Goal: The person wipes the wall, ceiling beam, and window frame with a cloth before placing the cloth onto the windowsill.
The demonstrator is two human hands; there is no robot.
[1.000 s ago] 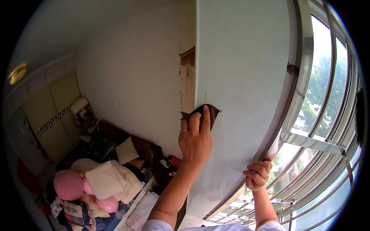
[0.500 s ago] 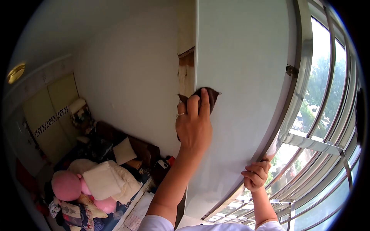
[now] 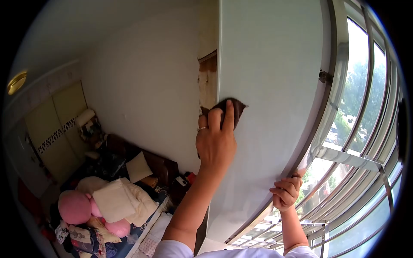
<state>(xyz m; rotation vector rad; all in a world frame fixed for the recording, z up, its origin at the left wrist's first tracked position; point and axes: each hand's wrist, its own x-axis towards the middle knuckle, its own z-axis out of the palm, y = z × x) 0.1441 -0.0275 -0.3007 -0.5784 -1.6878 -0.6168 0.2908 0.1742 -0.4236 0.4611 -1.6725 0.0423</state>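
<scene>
Head view: dark brown crumpled cloth (image 3: 241,111) sits on the left edge of a tall pale grey-white smooth panel (image 3: 266,77), directly under the fingertips of the left hand (image 3: 216,144). Left hand clamped on cloth, index finger laid straight up it, other fingers bent over by the panel edge; thumb hidden. Cloth bunched, no clear long axis; one pointed corner sticks out right across the panel face. Panel's long axis runs up-down the view, left forearm rising roughly along it. Left hand is the nearer one, touching; right hand (image 3: 286,193) is well apart, lower right, fingers curled closed round the shiny silver metal window frame (image 3: 339,60). Beige-and-brown curtain (image 3: 208,88) hangs just left of cloth. Versus one second ago: left hand and cloth higher on panel; versus half a second ago, nearly unchanged. Right hand's place about the same.
</scene>
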